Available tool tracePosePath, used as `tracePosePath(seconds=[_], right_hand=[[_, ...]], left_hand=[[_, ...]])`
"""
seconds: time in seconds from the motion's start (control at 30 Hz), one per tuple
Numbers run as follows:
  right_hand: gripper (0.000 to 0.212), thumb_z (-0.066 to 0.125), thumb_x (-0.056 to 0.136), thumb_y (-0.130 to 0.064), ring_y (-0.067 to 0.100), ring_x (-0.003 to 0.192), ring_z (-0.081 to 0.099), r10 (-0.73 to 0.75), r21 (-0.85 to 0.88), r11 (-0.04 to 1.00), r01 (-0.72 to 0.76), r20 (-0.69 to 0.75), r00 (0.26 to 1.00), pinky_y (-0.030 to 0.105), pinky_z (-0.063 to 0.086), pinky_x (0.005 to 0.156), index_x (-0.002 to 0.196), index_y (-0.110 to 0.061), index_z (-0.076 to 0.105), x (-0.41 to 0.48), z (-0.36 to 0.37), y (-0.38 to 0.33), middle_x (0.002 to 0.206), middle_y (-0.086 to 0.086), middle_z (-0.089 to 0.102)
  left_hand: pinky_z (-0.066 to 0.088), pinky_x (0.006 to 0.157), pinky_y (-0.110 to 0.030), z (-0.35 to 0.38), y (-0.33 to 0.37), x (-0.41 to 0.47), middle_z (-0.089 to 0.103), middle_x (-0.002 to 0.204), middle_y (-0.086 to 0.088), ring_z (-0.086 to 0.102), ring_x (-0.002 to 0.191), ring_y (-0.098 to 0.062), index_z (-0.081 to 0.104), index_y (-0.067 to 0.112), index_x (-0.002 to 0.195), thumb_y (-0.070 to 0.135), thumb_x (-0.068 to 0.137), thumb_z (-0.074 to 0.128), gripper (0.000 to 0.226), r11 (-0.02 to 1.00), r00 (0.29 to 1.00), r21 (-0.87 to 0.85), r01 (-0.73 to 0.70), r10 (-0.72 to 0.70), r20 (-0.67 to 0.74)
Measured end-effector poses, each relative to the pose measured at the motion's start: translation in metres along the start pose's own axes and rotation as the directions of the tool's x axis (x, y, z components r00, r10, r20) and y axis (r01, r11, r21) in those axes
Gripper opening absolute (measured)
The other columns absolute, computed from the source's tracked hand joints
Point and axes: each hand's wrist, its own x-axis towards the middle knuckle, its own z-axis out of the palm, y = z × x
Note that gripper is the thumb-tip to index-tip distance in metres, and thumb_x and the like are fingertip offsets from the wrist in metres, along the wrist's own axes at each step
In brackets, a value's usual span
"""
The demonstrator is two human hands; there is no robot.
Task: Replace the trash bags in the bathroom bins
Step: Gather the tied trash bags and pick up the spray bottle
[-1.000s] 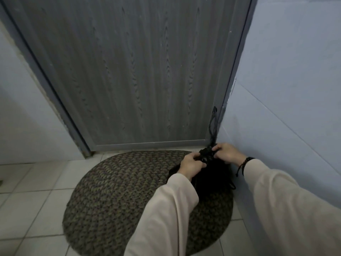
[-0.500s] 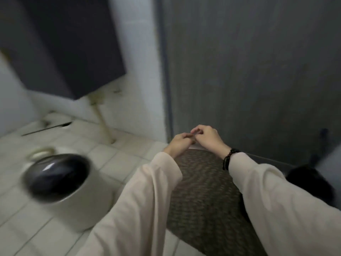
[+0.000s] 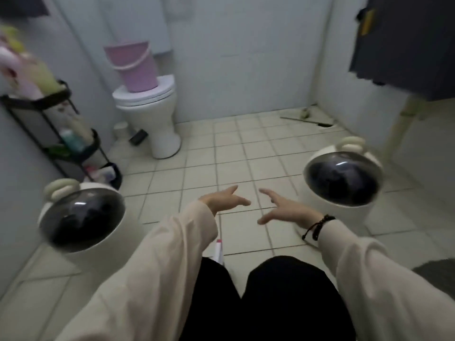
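Two white round bins stand on the tiled floor, each with a dark glossy opening tilted toward me. One bin point(image 3: 103, 232) is at the left by the shelf rack, the other bin point(image 3: 344, 200) at the right. Whether a bag lines either one I cannot tell. My left hand point(image 3: 222, 199) and my right hand point(image 3: 285, 209) are stretched out between the bins, above the floor, fingers spread and holding nothing. A small white and pink object point(image 3: 219, 251) pokes out under my left sleeve.
A white toilet point(image 3: 152, 119) with a pink bucket point(image 3: 134, 66) on its lid stands at the back left. A black shelf rack point(image 3: 61, 134) with bottles lines the left wall. A dark cabinet point(image 3: 403, 45) hangs at the upper right, and a mat's edge point(image 3: 440, 274) shows at the right.
My view has swung left from the door and the tied black bag on the mat to the bathroom floor. Both hands let go of the bag's knot and now hang open.
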Motion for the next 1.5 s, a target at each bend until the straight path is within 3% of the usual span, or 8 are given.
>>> tracePosePath(seconds=[0.3, 0.43, 0.6, 0.77, 0.9, 1.03, 1.17, 1.5], right_hand=[[0.12, 0.08, 0.063, -0.024, 0.019, 0.137, 0.037, 0.035, -0.078, 0.997, -0.008, 0.353, 0.935, 0.026, 0.037, 0.108, 0.151, -0.02, -0.001, 0.124, 0.172, 0.081, 0.148, 0.001, 0.037], [0.083, 0.056, 0.069, -0.037, 0.013, 0.109, 0.062, 0.008, 0.093, 0.995, -0.024, 0.163, 0.987, 0.022, 0.049, 0.088, 0.144, -0.021, 0.025, 0.136, 0.202, 0.072, 0.121, -0.002, 0.064], [0.016, 0.054, 0.084, -0.033, 0.008, 0.086, 0.064, -0.048, 0.137, 0.989, 0.047, 0.003, 0.999, 0.03, 0.051, 0.079, 0.1, -0.037, 0.052, 0.138, 0.135, -0.031, 0.094, -0.01, 0.069], [0.003, 0.053, 0.089, -0.028, 0.005, 0.072, 0.062, -0.165, 0.142, 0.969, 0.2, -0.226, 0.96, 0.015, 0.042, 0.06, 0.091, -0.026, 0.054, 0.111, -0.015, -0.22, 0.078, -0.01, 0.066], [0.016, 0.062, 0.085, -0.026, 0.011, 0.068, 0.054, -0.261, 0.084, 0.927, 0.366, -0.557, 0.789, 0.022, 0.038, 0.059, 0.081, -0.031, 0.047, 0.045, -0.18, -0.421, 0.071, -0.011, 0.055], [0.015, 0.06, 0.086, -0.034, 0.021, 0.073, 0.051, -0.348, -0.097, 0.887, 0.452, -0.783, 0.515, 0.029, 0.036, 0.066, 0.087, -0.021, 0.052, -0.039, -0.312, -0.6, 0.087, -0.002, 0.049], [0.027, 0.059, 0.087, -0.033, 0.017, 0.076, 0.044, -0.337, -0.158, 0.856, 0.492, -0.892, 0.301, 0.027, 0.032, 0.069, 0.102, -0.012, 0.055, -0.116, -0.385, -0.714, 0.094, -0.005, 0.045], [0.018, 0.057, 0.084, -0.024, 0.023, 0.074, 0.048, -0.136, -0.015, 0.832, 0.554, -0.974, 0.179, 0.029, 0.033, 0.066, 0.088, -0.006, 0.055, -0.175, -0.443, -0.768, 0.083, 0.004, 0.054]], left_hand=[[0.051, 0.072, -0.023, 0.033, -0.157, 0.086, 0.025, 0.156, -0.008, 0.054, 0.114, -0.029, 0.008, 0.018, 0.152, 0.052, 0.088, 0.053, 0.085, 0.947, 0.902, -0.01, 0.32, -0.301, 0.309], [0.045, 0.082, -0.025, 0.053, -0.168, 0.099, 0.057, 0.13, -0.017, 0.056, 0.112, -0.03, 0.054, 0.003, 0.121, 0.034, 0.097, 0.035, 0.044, 0.981, 0.97, 0.014, 0.195, -0.195, 0.143], [0.043, 0.085, -0.029, -0.041, -0.107, 0.078, 0.065, 0.115, -0.017, 0.06, 0.107, -0.029, 0.064, 0.0, 0.108, 0.037, 0.097, 0.035, 0.048, 0.98, 0.983, -0.095, 0.177, -0.18, -0.03], [0.048, 0.083, -0.03, -0.204, 0.044, 0.006, 0.071, 0.1, -0.006, 0.064, 0.093, -0.021, 0.07, 0.01, 0.094, 0.06, 0.091, 0.034, 0.061, 0.944, 0.973, -0.328, -0.016, -0.061, -0.222], [0.043, 0.07, -0.022, -0.342, 0.188, -0.093, 0.064, 0.112, -0.007, 0.056, 0.091, -0.014, 0.061, 0.021, 0.11, 0.037, 0.086, 0.043, 0.034, 0.784, 0.941, -0.569, -0.248, 0.056, -0.333], [0.048, 0.07, -0.006, -0.443, 0.317, -0.193, 0.048, 0.137, 0.002, 0.054, 0.099, 0.003, 0.026, 0.025, 0.143, -0.002, 0.079, 0.056, 0.075, 0.799, 0.895, -0.403, -0.446, 0.391, -0.215], [0.049, 0.058, -0.007, -0.499, 0.423, -0.262, 0.061, 0.098, 0.01, 0.062, 0.065, 0.015, 0.04, 0.032, 0.12, 0.003, 0.08, 0.07, 0.058, 0.676, 0.745, -0.336, -0.656, 0.511, -0.428], [0.047, 0.041, -0.015, -0.509, 0.514, -0.313, 0.053, 0.081, 0.008, 0.054, 0.064, -0.004, 0.041, 0.023, 0.126, 0.023, 0.08, 0.068, 0.053, 0.685, 0.669, -0.23, -0.691, 0.486, -0.563]])
